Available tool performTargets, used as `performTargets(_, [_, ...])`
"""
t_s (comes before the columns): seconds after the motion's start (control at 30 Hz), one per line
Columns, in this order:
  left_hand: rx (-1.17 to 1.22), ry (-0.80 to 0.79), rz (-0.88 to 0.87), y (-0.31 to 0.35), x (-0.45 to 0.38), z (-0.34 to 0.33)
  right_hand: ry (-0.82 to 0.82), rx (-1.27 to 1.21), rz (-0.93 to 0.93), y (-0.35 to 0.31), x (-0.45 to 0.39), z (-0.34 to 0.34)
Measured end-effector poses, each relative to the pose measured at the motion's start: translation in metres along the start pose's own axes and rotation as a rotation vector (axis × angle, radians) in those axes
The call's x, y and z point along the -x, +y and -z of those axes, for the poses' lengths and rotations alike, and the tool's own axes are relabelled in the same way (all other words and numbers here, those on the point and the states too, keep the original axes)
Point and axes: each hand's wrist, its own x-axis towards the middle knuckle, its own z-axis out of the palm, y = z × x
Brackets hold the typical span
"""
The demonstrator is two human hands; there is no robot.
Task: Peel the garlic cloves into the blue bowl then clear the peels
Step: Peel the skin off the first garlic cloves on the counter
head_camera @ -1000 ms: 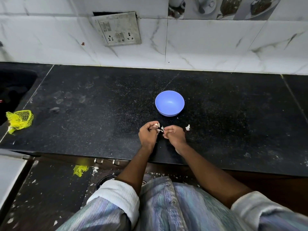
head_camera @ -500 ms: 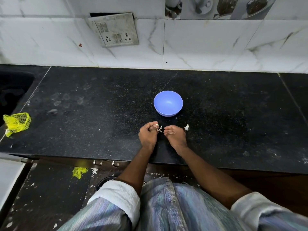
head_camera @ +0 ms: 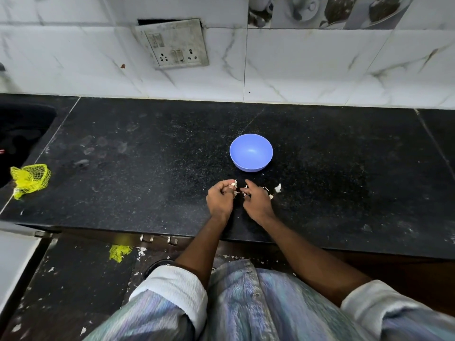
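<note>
At the left edge of the frame a crumpled yellow plastic mesh bag lies on the black speckled stone counter, well apart from the work; just below centre the left hand is curled nearly closed, its fingertips pinched on a small pale garlic clove with papery skin, though how much of the clove is bare is too small to tell; just beside it the right hand is looser, fingers half open and bent, thumb and forefinger reaching across to the clove, seemingly at a shred of skin; thin white peel scraps lie on the counter to the right of that hand; above both hands, near but not touching, stands the round blue plastic bowl, which looks empty. The step in hand seems to be the peeling itself, early in the task; the next move likely calls for stripping the last skin, then lifting the bare clove forward over the bowl's rim and releasing it, with the scraps left for clearing afterwards.
</note>
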Motion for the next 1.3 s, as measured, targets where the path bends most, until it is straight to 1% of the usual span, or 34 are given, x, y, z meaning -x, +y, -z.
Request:
performTargets(0.1, [0.021,-0.046,0.013,-0.002,0.002,-0.005,0.142,0.068,-0.05,0.004,0.0,0.008])
performTargets(0.2, [0.031,-0.116,0.021,-0.002,0.003,-0.011,0.262,0.039,-0.108,0.01,0.0,0.016])
performTargets(0.27, [0.037,-0.163,0.027,-0.003,0.004,-0.013,0.233,-0.079,-0.084,0.009,0.001,0.019])
performTargets(0.33, [0.036,-0.195,0.036,-0.005,0.004,-0.015,0.119,-0.28,-0.07,0.003,0.004,0.024])
performTargets(0.4, [0.025,-0.189,0.03,-0.005,0.005,-0.016,0.066,-0.37,-0.078,-0.001,0.007,0.029])
performTargets(0.57, [-0.023,-0.208,-0.021,-0.002,0.007,-0.019,0.08,-0.363,-0.094,0.003,0.009,0.037])
performTargets(0.7, [-0.067,-0.194,-0.098,0.003,0.01,-0.017,0.068,-0.387,-0.115,-0.001,0.011,0.044])
performTargets(0.93, [-0.106,-0.166,-0.169,0.009,0.012,-0.015,0.042,-0.42,-0.18,-0.005,0.009,0.051])
performTargets(1.07, [-0.156,-0.19,-0.203,0.008,0.012,-0.012,0.041,-0.37,-0.19,-0.01,0.008,0.055])
performTargets(1.2, [-0.247,-0.198,-0.287,0.008,0.009,-0.009,0.03,-0.287,-0.186,-0.015,0.004,0.057])
performTargets(1.3, [-0.301,-0.214,-0.328,0.014,0.011,-0.008,0.032,-0.277,-0.183,-0.02,0.004,0.061])
